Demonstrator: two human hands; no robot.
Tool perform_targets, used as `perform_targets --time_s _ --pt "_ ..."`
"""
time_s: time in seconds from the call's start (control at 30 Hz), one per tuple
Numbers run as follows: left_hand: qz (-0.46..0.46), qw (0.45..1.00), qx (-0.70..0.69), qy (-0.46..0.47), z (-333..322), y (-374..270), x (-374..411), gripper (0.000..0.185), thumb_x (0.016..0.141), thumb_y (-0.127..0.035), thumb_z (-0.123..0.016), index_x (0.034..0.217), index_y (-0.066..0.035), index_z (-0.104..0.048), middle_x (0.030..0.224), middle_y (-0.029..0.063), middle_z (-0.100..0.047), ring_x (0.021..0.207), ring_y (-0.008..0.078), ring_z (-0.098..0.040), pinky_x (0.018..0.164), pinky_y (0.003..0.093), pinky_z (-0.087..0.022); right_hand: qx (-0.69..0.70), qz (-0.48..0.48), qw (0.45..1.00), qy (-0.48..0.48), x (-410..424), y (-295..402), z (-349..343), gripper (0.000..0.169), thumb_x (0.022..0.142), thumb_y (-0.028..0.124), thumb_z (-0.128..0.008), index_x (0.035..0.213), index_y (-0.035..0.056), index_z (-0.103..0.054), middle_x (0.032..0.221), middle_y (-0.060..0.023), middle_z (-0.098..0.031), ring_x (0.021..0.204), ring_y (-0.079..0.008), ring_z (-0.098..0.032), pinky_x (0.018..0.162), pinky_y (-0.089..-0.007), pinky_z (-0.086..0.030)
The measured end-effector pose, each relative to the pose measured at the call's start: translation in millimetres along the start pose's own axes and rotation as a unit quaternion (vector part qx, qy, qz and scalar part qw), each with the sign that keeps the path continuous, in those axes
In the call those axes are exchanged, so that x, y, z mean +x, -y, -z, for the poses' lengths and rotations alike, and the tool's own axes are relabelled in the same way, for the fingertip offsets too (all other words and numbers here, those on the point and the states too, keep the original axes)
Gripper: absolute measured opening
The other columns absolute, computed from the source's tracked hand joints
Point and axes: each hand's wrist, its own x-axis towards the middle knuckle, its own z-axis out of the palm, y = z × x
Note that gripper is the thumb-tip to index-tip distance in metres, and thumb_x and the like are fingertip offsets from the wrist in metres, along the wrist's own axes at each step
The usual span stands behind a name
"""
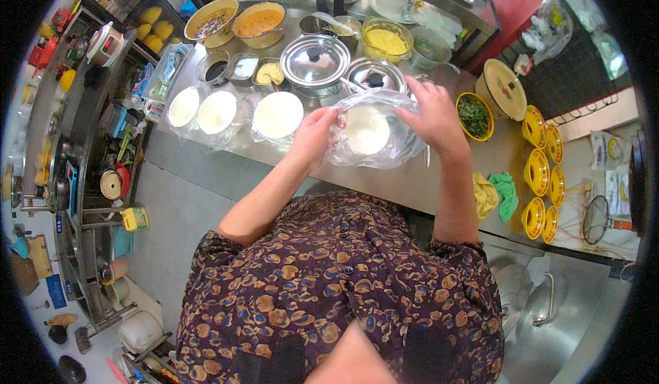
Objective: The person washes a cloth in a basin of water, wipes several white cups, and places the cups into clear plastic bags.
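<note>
A clear plastic bag [401, 147] lies loosely around a white bowl [367, 130] on the steel counter [247, 149] before me. My left hand [318, 131] pinches the bag's left edge between thumb and fingers. At the upper right, my right hand [432, 111] has its thumb and fingers on either side of the film. Left of my hands stand more white bowls, a near one [278, 114], a middle one [217, 112] and a far-left one [184, 107], each with clear plastic around it. The bowls' contents are washed out by glare.
Behind the bowls stand a lidded steel pot [315, 62], a second lidded pot [376, 75] and a basin of yellow food [386, 40]. To the right are chopped greens [472, 115], yellow bowls [536, 171] and cloths [502, 193]. A sink [571, 301] lies lower right.
</note>
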Motion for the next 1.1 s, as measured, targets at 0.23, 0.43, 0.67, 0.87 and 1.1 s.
perform_targets --time_s 0.23,0.43,0.67,0.87,1.1 --pt "0.033 0.996 -0.084 -0.024 -2 25 7 0.028 0.101 -0.027 -0.051 0.117 -0.008 -0.063 0.088 0.0009 -0.059 0.056 0.0069 -0.047 0.044 0.0206 -0.037 0.079 0.102 0.992 0.010 -30 53 9 0.031 0.083 0.005 -0.060 0.113 -0.0047 -0.062 0.110 -0.0236 -0.064 0.108 -0.0383 -0.059 0.095 -0.0449 -0.046" --pt "0.015 0.988 -0.151 0.010 -8 34 17 0.027 0.102 -0.025 -0.049 0.119 -0.008 -0.061 0.086 0.0010 -0.058 0.058 0.0082 -0.048 0.048 0.0221 -0.039 0.036 0.023 0.968 0.249 -22 15 -108 0.028 0.080 0.000 -0.054 0.104 -0.0033 -0.068 0.103 -0.0244 -0.067 0.100 -0.0373 -0.065 0.088 -0.0443 -0.051" --pt "0.048 0.985 -0.166 0.008 0 47 25 0.026 0.102 -0.027 -0.047 0.116 -0.010 -0.062 0.082 -0.0011 -0.057 0.057 0.0085 -0.048 0.046 0.0230 -0.038 -0.012 0.011 0.917 0.399 -7 -14 -174 0.033 0.081 0.003 -0.052 0.110 -0.0009 -0.067 0.112 -0.0254 -0.065 0.107 -0.0383 -0.063 0.093 -0.0451 -0.049" --pt "0.092 0.981 -0.171 -0.018 17 61 38 0.024 0.100 -0.022 -0.049 0.113 -0.006 -0.061 0.079 0.0019 -0.059 0.054 0.0100 -0.048 0.044 0.0258 -0.036 -0.009 -0.033 0.924 0.380 -11 -2 -182 0.034 0.088 0.018 -0.054 0.118 0.0063 -0.067 0.124 -0.0196 -0.063 0.116 -0.0350 -0.060 0.100 -0.0444 -0.045" --pt "0.060 0.993 0.004 -0.098 45 96 54 0.029 0.096 -0.024 -0.055 0.118 -0.005 -0.059 0.088 0.0060 -0.063 0.065 0.0164 -0.058 0.057 0.0297 -0.049 -0.001 0.013 0.860 0.510 -12 -11 -208 0.032 0.092 0.021 -0.049 0.116 0.0098 -0.068 0.122 -0.0181 -0.064 0.112 -0.0357 -0.062 0.095 -0.0434 -0.048"
